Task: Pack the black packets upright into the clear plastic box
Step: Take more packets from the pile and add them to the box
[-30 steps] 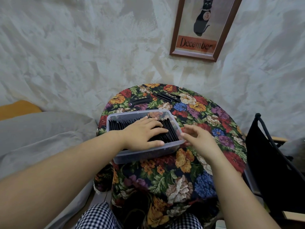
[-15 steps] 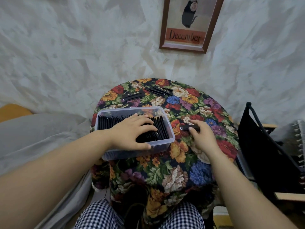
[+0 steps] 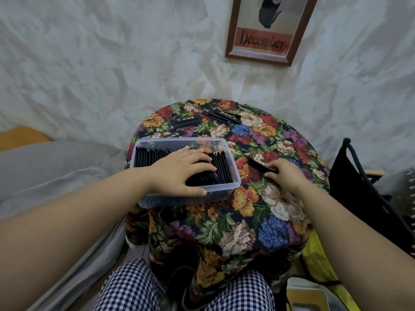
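On the near right of the table, 3 o'clock of the clear plastic box (image 3: 184, 200), the right hand (image 3: 286, 177) has swung off the box edge and now curls onto one black packet (image 3: 260, 165) lying on the floral cloth (image 3: 272, 223). Meanwhile the left hand (image 3: 179, 172) stays flat, fingers spread, pressing the upright row (image 3: 147, 157) back inside the box, so the next insert looks imminent. More loose packets (image 3: 186, 121) wait at 12 o'clock, beyond the box.

Rough white plaster wall (image 3: 112, 63); framed "December" cat print (image 3: 267, 30) above round floral tabletop (image 3: 258, 209); grey bedding (image 3: 45, 171) left of it.
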